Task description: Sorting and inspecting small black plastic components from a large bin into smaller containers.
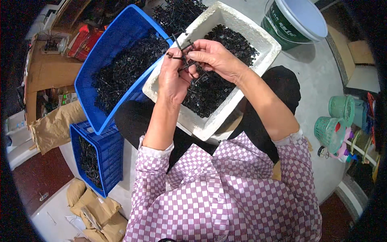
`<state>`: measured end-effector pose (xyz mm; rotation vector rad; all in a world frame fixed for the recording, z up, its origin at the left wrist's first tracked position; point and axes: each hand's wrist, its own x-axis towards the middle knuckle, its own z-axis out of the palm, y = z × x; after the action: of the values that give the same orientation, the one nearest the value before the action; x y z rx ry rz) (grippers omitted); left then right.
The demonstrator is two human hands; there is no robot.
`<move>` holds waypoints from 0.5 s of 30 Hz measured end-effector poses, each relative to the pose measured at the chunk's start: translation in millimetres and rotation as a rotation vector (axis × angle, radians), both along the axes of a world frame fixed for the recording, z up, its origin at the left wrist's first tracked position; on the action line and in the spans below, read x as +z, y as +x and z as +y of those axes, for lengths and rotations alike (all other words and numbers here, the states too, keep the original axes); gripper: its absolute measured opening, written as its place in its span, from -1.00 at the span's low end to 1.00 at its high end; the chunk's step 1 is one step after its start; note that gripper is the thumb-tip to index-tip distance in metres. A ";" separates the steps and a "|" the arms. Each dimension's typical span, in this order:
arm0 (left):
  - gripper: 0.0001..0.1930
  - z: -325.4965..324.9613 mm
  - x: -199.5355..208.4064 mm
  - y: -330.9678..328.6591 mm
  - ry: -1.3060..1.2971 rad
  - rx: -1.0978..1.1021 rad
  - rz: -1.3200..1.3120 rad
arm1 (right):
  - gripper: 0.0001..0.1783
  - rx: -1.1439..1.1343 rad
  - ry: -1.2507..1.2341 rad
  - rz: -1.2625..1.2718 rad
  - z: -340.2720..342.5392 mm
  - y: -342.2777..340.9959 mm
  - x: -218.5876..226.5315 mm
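Over the white foam box (155, 82), my two hands are close together on a black branched plastic piece (183, 58) with thin arms sticking out. My left hand (172, 76) is closed around its lower part. From the right, my right hand (215, 58) pinches the same piece between thumb and fingers. Many small black parts (209, 92) lie in the foam box beneath. Against its left side, a large blue crate (86, 80) holds a heap of black branched pieces (125, 68).
Beyond the boxes is another black heap (179, 14). A dark green bucket (282, 24) stands at the far right. A smaller blue crate (111, 157) and brown paper sacks (102, 209) are at the left. Green baskets (328, 131) sit at the right.
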<state>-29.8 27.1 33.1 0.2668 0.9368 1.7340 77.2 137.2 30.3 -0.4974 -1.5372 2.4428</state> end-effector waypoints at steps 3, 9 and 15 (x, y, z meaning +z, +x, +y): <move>-0.84 1.7 -0.2 1.9 -0.006 0.047 0.083 | -0.82 -0.023 0.023 0.060 -4.5 -3.1 0.2; -0.84 4.1 3.9 9.0 -0.052 0.107 0.139 | -0.85 -0.120 0.097 0.101 -7.9 -8.6 -12.5; -0.87 11.2 -6.2 25.3 -0.085 0.083 0.471 | -0.93 -0.230 0.308 -0.252 -6.3 -12.8 -21.3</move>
<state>-4.5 38.2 26.9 0.6056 1.3736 1.7333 64.4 130.9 9.0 -0.8897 -1.7983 1.9863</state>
